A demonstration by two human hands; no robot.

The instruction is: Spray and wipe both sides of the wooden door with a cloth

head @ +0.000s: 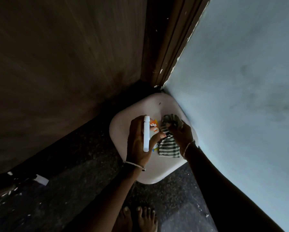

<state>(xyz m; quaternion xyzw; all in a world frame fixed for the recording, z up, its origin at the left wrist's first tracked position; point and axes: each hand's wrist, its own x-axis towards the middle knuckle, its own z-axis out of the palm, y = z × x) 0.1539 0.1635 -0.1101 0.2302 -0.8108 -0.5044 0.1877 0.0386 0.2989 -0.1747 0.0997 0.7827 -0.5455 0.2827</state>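
My left hand [138, 141] grips a spray bottle [146, 133] with a white trigger head and an orange label, held over a pale plastic stool [132, 118]. My right hand [180, 134] grips a green-and-white striped cloth [168, 148], whose loose end hangs down onto the stool seat. The dark wooden door [65, 56] fills the upper left of the view, a little away from both hands.
The brown door frame [165, 39] meets a pale blue wall [240, 81] on the right, and the stool sits in that corner. The floor [90, 190] is dark and speckled. My bare feet [137, 220] stand just in front of the stool.
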